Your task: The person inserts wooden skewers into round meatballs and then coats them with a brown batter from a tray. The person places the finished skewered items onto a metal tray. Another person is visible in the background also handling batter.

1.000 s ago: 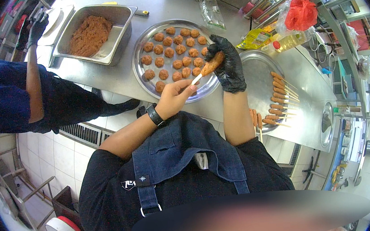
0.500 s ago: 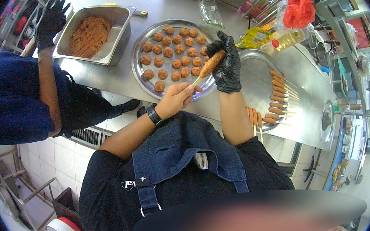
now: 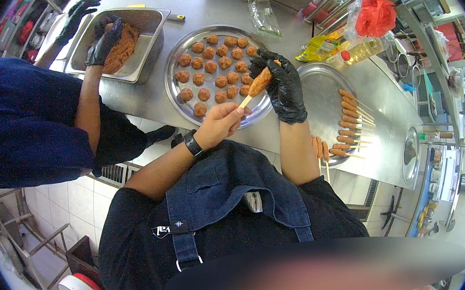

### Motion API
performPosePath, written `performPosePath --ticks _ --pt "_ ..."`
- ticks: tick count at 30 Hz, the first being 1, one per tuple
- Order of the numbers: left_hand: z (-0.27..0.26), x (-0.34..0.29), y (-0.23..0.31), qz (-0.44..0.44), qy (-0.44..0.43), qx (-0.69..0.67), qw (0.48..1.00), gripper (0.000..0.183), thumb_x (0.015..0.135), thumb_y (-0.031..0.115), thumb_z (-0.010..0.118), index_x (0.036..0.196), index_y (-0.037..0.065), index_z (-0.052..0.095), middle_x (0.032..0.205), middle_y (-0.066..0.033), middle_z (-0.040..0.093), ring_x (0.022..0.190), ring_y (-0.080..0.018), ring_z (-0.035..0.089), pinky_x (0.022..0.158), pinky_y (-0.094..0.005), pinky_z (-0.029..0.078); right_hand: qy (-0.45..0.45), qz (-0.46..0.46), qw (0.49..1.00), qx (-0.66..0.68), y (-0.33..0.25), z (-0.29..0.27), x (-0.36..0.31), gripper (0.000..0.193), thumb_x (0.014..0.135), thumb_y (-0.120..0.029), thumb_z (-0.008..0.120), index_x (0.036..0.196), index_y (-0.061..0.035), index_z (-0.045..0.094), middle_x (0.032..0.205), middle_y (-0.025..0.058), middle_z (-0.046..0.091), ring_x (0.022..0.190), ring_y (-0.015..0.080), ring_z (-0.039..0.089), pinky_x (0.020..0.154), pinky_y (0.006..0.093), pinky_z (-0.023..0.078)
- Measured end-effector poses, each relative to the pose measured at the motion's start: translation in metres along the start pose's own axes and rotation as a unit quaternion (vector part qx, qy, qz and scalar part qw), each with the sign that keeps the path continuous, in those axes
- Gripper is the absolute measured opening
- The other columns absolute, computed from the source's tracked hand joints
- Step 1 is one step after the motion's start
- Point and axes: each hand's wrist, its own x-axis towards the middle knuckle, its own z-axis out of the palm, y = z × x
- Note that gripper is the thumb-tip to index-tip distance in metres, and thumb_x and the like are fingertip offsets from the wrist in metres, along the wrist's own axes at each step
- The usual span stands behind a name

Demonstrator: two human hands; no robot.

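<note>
One held skewer [image 3: 260,82], steel counter [image 3: 201,9], tiled floor [image 3: 77,202]

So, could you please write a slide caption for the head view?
Bare left hand holds the stick, black-gloved right hand touches the meat shaped on it, near a round tray of meatballs.

The pale, slim stick [image 3: 245,103] is pinched near its lower end by the bare left fingers [image 3: 232,113] and rises from them at a slant, up and to the right. Above the pinch, a short length of bare wood shows; beyond that, the orange-brown meat portion [image 3: 259,83] wraps the stick, long, rounded and slightly bumpy. Its upper end lies among the black-gloved right fingers [image 3: 276,71], which touch it and partly cover it, a small tip showing past them.
</note>
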Motion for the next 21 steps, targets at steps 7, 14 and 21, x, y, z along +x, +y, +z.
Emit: performPosePath --ticks 7,14,21 --pt "0.001 -0.001 0.003 0.091 0.063 0.247 0.963 0.020 0.094 0.014 0.051 0.101 -0.002 0.061 0.074 0.0002 0.058 0.067 -0.0072 0.053 0.060 -0.0222 0.043 0.054 -0.065 0.996 0.011 0.006 -0.002 0.003 0.034 0.094 -0.021 0.049 0.120 0.0005 0.053 0.113 0.0121 0.062 0.102 0.0213 0.060 0.091 0.0328 0.047" --pt "-0.006 -0.004 0.004 -0.036 -0.036 -0.011 0.999 0.028 0.097 0.020 0.046 0.111 -0.001 0.059 0.062 0.0037 0.046 0.050 -0.0037 0.040 0.046 -0.0192 0.033 0.022 -0.069 0.997 0.038 0.003 -0.002 -0.001 0.038 0.094 -0.024 0.050 0.124 -0.0003 0.051 0.118 0.0128 0.060 0.102 0.0206 0.060 0.089 0.0305 0.047" --pt "-0.007 -0.005 0.004 -0.056 -0.095 -0.135 0.985 0.031 0.099 0.021 0.044 0.115 -0.002 0.057 0.057 0.0049 0.041 0.041 -0.0024 0.032 0.039 -0.0179 0.027 0.098 -0.100 0.989 -0.039 0.006 0.002 -0.001 0.038 0.092 -0.021 0.054 0.123 0.0005 0.052 0.111 0.0122 0.063 0.096 0.0191 0.062 0.082 0.0300 0.050"
